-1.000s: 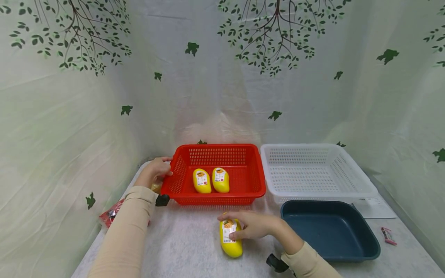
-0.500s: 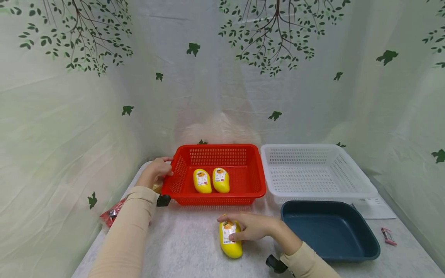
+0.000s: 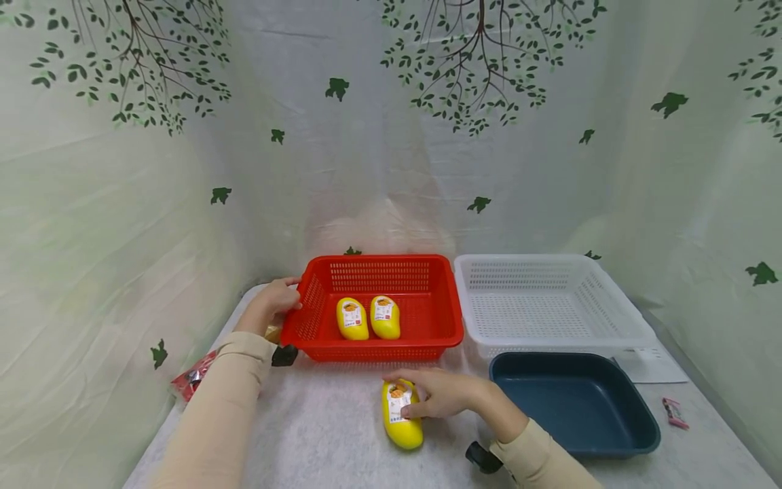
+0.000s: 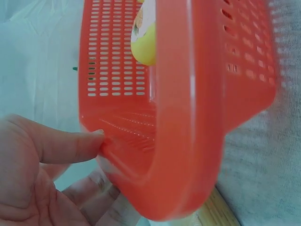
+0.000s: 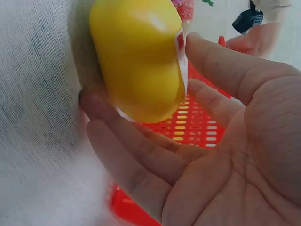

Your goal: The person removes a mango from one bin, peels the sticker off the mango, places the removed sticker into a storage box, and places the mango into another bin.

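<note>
My left hand (image 3: 276, 299) grips the left end of a red perforated basket (image 3: 366, 352), thumb on its rim (image 4: 186, 94) in the left wrist view. Inside that basket lie two yellow mango-shaped items (image 3: 352, 329) with white labels. In front of it, a third yellow mango-shaped item (image 3: 403, 433) is at the grey tabletop, held by my right hand (image 3: 442, 395). The thumb (image 5: 221, 61) is against its label side, and the other fingers (image 5: 136, 146) curve round the opposite side in the right wrist view.
A white perforated basket (image 3: 559, 345) stands right of the red one. Before it sits a dark blue tub (image 3: 635, 445), beside a small pink wrapped packet (image 3: 675, 413). A red packet (image 3: 192, 377) lies left, partly behind my left sleeve. White sheeting printed with leaves (image 3: 391, 156) encloses the back and sides.
The head view has shifted slightly, so everything sits a little further left in it. Both hands keep their holds on the basket and the yellow mango-shaped item.
</note>
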Tool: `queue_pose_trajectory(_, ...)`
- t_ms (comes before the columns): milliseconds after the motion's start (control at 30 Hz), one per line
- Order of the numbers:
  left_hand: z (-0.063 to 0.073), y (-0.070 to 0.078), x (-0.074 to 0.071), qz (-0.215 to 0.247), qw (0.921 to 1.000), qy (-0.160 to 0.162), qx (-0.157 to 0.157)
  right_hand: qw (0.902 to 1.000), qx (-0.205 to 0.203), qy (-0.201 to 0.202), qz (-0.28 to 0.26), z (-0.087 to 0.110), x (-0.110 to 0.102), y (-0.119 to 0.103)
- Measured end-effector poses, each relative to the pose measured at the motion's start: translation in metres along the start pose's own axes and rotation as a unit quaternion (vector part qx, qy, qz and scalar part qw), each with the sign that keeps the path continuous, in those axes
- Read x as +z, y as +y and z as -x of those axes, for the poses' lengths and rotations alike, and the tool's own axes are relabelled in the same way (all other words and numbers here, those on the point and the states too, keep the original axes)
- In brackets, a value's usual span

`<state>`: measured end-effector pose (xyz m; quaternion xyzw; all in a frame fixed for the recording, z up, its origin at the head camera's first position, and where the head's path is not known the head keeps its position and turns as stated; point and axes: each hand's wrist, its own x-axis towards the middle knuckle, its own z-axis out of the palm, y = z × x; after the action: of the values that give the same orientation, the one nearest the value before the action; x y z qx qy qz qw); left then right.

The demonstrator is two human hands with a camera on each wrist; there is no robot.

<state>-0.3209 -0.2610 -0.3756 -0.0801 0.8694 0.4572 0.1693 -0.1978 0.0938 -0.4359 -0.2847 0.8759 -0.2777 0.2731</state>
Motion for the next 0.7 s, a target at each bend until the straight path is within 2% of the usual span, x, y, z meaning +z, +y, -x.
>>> queue_pose_trajectory(133,0.008,-0.001,0.001,-0.020,0.9996,0.006,0.019,0.9999,0.006,0.010,0.008,0.007,-0.008,-0.003)
queue_pose_trajectory(233,0.020,-0.002,0.002,-0.072,0.9962,0.030,0.038,0.9999,-0.001,0.011,0.006,0.014,-0.016,-0.004)
queue_pose_trajectory(267,0.024,-0.003,0.003,-0.101,0.9925,0.048,0.049,0.9999,-0.003,0.011,0.001,0.016,-0.018,-0.004)
queue_pose_trajectory(367,0.045,-0.005,0.009,-0.173,0.9741,0.111,0.093,0.9998,-0.014,0.013,0.004,0.023,-0.025,-0.004)
queue_pose_trajectory(467,0.071,-0.006,0.016,-0.205,0.9542,0.165,0.143,0.9996,-0.018,0.020,0.010,0.028,-0.031,-0.004)
queue_pose_trajectory(500,0.081,-0.006,0.019,-0.202,0.9513,0.172,0.157,0.9995,-0.018,0.023,0.014,0.029,-0.032,-0.004)
queue_pose_trajectory(633,0.114,-0.006,0.032,-0.188,0.9449,0.164,0.212,0.9992,-0.020,0.032,0.016,0.031,-0.037,-0.001)
queue_pose_trajectory(700,0.128,-0.006,0.041,-0.172,0.9482,0.143,0.225,0.9991,-0.021,0.033,0.016,0.032,-0.038,0.001)
